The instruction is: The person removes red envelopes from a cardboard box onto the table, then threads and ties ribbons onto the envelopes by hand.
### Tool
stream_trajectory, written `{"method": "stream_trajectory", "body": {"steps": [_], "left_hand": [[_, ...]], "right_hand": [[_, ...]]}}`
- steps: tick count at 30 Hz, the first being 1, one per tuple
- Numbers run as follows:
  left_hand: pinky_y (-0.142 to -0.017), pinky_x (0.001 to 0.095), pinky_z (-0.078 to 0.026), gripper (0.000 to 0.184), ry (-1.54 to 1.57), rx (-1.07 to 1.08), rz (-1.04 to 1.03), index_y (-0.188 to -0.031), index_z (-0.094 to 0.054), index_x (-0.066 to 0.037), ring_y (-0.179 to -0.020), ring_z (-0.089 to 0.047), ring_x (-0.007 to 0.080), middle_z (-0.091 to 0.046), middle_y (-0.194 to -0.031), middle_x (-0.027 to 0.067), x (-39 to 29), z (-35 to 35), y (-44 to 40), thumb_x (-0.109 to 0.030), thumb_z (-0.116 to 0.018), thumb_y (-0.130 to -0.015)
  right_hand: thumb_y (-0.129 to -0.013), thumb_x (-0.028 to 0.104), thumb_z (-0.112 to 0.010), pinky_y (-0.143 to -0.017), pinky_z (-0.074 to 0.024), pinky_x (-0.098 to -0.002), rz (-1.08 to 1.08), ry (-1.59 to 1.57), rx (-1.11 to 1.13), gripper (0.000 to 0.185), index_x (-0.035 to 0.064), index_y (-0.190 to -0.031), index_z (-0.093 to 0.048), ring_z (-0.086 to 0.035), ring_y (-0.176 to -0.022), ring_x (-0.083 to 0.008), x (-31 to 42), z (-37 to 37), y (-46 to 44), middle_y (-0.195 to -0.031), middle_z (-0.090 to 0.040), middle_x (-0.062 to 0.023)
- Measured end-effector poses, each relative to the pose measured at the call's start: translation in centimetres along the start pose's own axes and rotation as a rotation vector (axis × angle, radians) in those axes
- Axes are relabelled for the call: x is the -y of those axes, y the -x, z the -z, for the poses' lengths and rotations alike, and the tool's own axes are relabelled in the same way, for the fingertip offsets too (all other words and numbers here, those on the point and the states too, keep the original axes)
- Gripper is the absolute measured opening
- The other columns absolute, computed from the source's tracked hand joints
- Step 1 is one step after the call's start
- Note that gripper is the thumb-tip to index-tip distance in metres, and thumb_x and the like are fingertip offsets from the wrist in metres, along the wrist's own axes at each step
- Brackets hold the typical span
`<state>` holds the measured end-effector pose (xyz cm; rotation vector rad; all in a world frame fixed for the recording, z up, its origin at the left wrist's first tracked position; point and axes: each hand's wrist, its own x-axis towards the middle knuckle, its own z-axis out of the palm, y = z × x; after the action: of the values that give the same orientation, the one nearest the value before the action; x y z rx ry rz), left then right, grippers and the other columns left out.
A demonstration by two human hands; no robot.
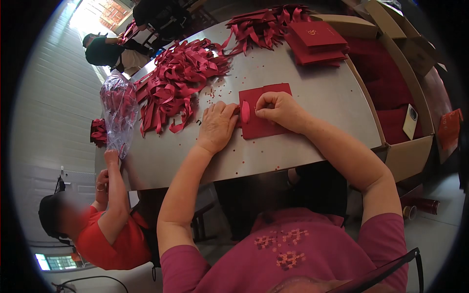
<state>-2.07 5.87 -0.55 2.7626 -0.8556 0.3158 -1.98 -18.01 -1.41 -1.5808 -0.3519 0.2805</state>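
A flat dark red paper bag (266, 122) lies on the metal table under my hands. A loop of pink-red ribbon (245, 113) stands up near its left side. My left hand (217, 127) rests on the table at the bag's left edge, fingers bent and closed around a dark red bit of the ribbon. Over the middle of the bag, my right hand (281, 111) pinches thumb and forefinger together just right of the loop. Something small and pale shows at those fingertips, too fine to name.
Small red dots are scattered over the metal table (312, 97). Piles of ribboned bags (178, 73) lie at the back left, with stacked red bags (317, 41) at the back right. A cardboard box (410, 151) holds a phone (410, 121). At left, a person (115, 229) handles a plastic sack (118, 107).
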Motion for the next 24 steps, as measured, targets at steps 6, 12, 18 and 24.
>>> {"method": "stream_trajectory", "body": {"steps": [6, 12, 18, 24], "left_hand": [[-0.065, 0.0468, -0.049, 0.006, -0.012, -0.045, -0.016, -0.092, -0.056, -0.013, -0.078, -0.061, 0.0363, -0.057, -0.082, 0.0111, 1.0, -0.3, 0.4, -0.019, -0.055, -0.093], [-0.072, 0.0446, -0.049, 0.015, 0.062, -0.061, 0.007, -0.101, -0.065, -0.015, -0.083, -0.061, 0.0349, -0.062, -0.087, 0.0108, 2.5, 0.3, 0.5, -0.020, -0.053, -0.094], [-0.088, 0.0377, -0.047, 0.034, 0.245, -0.224, 0.208, -0.118, -0.067, -0.009, -0.103, -0.062, 0.0310, -0.067, -0.108, 0.0126, 4.9, 3.8, -1.5, -0.029, -0.055, -0.093], [-0.100, 0.0399, -0.045, 0.063, 0.317, 0.072, 0.077, -0.131, -0.056, -0.001, -0.119, -0.056, 0.0358, -0.060, -0.127, 0.0219, -1.1, 0.8, -5.3, -0.036, -0.071, -0.081]], "right_hand": [[-0.084, 0.008, -0.069, -0.058, -0.0457, -0.0239, 0.020, 0.077, 0.035, 0.008, 0.0017, -0.087, -0.065, -0.054, -0.065, -0.0068, -0.2, 0.0, 0.1, -0.073, -0.060, -0.0004], [-0.087, 0.010, -0.068, -0.056, -0.0445, -0.0225, 0.001, 0.016, 0.067, 0.008, 0.0031, -0.089, -0.064, -0.053, -0.063, -0.0058, 0.0, 0.1, 0.0, -0.074, -0.060, 0.0006], [-0.094, 0.019, -0.062, -0.055, -0.0406, -0.0212, -0.026, -0.196, 0.078, 0.017, 0.0030, -0.091, -0.064, -0.051, -0.060, -0.0062, 0.3, 0.8, -0.2, -0.074, -0.059, 0.0000], [-0.100, 0.028, -0.050, -0.053, -0.0411, -0.0256, 0.069, -0.699, 0.021, 0.033, 0.0025, -0.086, -0.065, -0.051, -0.056, -0.0117, 0.6, 2.1, -0.5, -0.073, -0.060, -0.0041]]}}
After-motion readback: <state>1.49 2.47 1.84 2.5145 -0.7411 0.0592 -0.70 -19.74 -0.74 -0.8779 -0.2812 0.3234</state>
